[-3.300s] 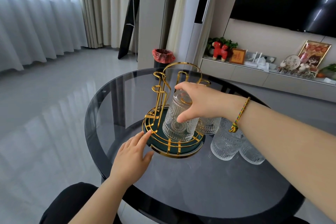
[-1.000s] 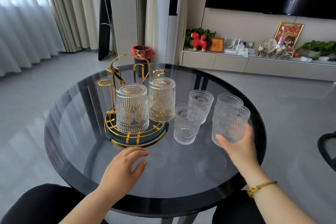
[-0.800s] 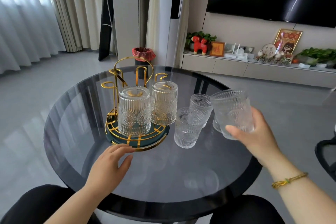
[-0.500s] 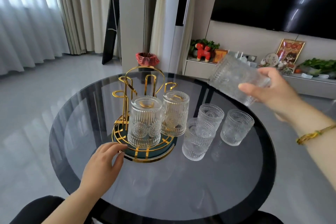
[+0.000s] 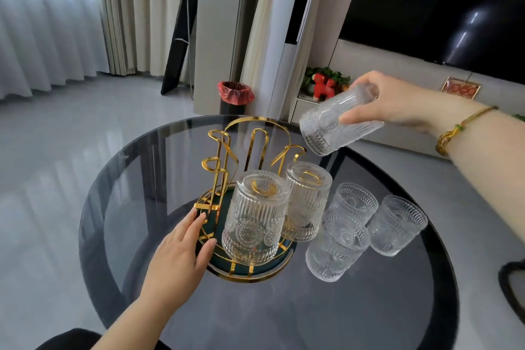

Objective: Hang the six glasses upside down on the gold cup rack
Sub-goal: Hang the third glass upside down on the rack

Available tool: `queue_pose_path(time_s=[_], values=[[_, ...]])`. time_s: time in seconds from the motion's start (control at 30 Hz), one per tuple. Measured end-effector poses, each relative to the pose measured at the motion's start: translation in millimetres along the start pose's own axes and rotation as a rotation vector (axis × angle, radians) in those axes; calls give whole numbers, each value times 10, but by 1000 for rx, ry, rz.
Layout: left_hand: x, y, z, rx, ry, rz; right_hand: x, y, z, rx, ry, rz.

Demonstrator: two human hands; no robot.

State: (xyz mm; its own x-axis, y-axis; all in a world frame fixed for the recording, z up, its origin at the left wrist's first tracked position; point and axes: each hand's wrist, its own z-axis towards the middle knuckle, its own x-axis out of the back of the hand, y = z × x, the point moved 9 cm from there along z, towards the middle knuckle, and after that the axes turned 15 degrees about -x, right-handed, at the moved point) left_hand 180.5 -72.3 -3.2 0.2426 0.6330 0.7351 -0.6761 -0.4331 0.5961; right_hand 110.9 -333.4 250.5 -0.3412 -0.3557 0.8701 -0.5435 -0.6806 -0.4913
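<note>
The gold cup rack (image 5: pixel 227 150) stands on a round dark glass table (image 5: pixel 355 307). Two ribbed glasses hang upside down on its near hooks: one in front (image 5: pixel 252 219), one to its right (image 5: pixel 305 204). Three more glasses stand upright on the table right of the rack: a near one (image 5: pixel 335 247), one behind it (image 5: pixel 355 203), one at the far right (image 5: pixel 396 226). My right hand (image 5: pixel 389 99) grips a sixth glass (image 5: pixel 333 125), tilted mouth-down, above the rack's right side. My left hand (image 5: pixel 179 256) rests on the rack's base rim, fingers spread.
A bin with a red bag (image 5: pixel 235 96) stands on the floor beyond the table. A low TV cabinet with a red toy (image 5: pixel 322 88) and plants runs along the right wall. A dark chair edge (image 5: pixel 511 284) shows at the right.
My right hand lifted a glass from the table's right side, turned it over and carried it left above the rack. My left hand slid onto the rack's base.
</note>
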Motion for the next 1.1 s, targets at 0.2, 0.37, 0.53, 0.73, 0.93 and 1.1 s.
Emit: queue_pose_path(time_s=[0.2, 0.37, 0.53, 0.73, 0.93, 1.1], values=[[-47, -49, 5, 22, -26, -10, -245, -291, 173, 52, -72, -168], [-63, -61, 5, 29, -33, -15, -515, -393, 266, 52, -171, -252], [-60, -55, 2, 32, -42, -14, -765, -375, 284, 54, -203, -323], [-54, -44, 3, 28, -47, -5, -1033, -316, 280, 50, -229, -360], [-57, -39, 11, 41, -61, 5, -1240, -269, 267, 39, -262, -382], [-47, -38, 10, 42, -59, 6, -1316, -224, 305, 19, -272, -398]])
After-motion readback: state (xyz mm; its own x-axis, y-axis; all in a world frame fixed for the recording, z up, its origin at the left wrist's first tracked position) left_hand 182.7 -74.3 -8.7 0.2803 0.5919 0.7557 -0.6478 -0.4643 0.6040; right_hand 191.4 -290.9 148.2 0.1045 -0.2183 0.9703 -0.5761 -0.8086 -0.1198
